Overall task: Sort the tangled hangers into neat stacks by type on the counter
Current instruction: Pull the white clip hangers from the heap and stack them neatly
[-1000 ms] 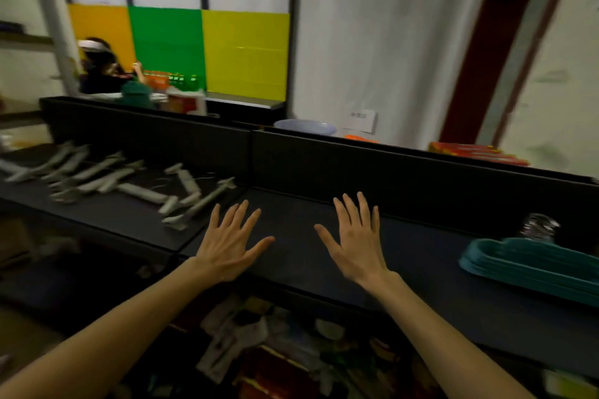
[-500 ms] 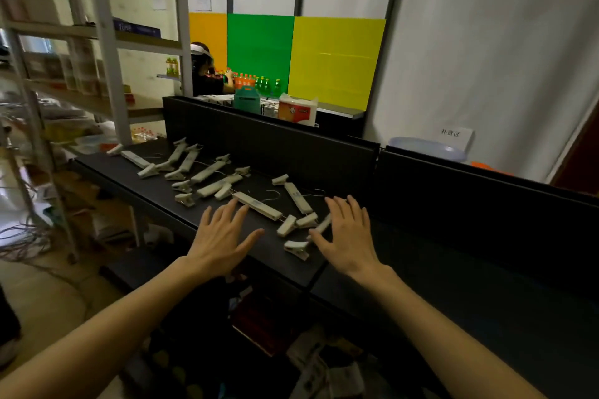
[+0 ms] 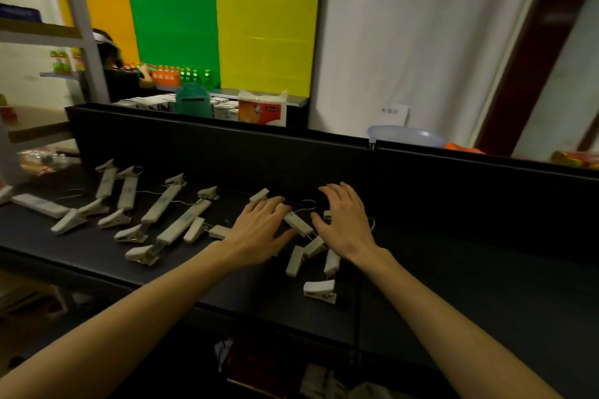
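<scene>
Several white clip hangers with thin wire hooks lie scattered on the black counter [image 3: 81,256]. One hanger [image 3: 296,223] lies between my hands, its wire hook [image 3: 308,203] pointing to the back wall. My left hand [image 3: 259,230] is spread flat over the hangers at the middle, fingers straight. My right hand [image 3: 346,220] hovers or rests, fingers relaxed, over the right end of the pile. More hangers [image 3: 155,207] lie to the left, and a loose clip [image 3: 319,290] lies near the front edge.
A tall black back panel [image 3: 227,155] runs along the counter's far side. A metal shelf rack [image 3: 81,26] stands at the left. Behind the panel are boxes, a tissue pack [image 3: 262,110], bottles and another person [image 3: 120,74]. Cluttered items lie below the counter.
The view has swung left from the teal hangers to the white clip hangers. Both hands have reached forward from the counter's front edge onto the hanger pile.
</scene>
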`<state>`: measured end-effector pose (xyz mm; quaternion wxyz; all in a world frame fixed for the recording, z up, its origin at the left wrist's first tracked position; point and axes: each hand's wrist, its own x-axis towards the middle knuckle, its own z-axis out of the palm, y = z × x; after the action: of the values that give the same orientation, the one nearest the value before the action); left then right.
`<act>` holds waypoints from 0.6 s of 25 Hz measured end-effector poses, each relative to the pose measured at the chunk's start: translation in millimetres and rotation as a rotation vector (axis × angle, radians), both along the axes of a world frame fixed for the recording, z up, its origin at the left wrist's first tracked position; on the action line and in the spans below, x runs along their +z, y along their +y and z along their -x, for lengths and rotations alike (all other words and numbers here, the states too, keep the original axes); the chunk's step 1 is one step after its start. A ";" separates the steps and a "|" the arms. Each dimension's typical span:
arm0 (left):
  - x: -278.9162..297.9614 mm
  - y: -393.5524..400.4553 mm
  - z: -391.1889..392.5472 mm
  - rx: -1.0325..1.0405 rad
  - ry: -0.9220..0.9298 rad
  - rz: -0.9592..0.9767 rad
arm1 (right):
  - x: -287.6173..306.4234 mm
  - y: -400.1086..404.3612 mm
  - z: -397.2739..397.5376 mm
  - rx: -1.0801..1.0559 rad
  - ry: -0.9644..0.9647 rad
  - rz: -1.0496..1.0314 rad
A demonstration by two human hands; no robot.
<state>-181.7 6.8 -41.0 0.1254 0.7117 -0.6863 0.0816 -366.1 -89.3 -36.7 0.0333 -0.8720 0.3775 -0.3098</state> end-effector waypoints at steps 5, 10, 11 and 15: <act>0.7 -26.9 18.8 -0.208 -0.041 -0.003 | -6.2 32.0 40.0 -0.083 -0.027 0.108; -8.5 -28.1 24.4 -0.263 0.029 -0.067 | -19.1 85.1 54.5 -0.259 0.178 -0.077; -8.4 -29.4 26.8 -0.277 0.034 -0.070 | -20.5 90.0 55.8 -0.312 0.193 -0.119; -10.2 -30.0 38.8 -0.299 0.060 -0.124 | -15.4 106.9 67.8 -0.488 0.199 -0.279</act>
<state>-220.4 -23.1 -51.3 0.1125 0.6103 -0.7841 -0.0016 -433.9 17.6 -52.1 0.0402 -0.7686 0.6164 -0.1667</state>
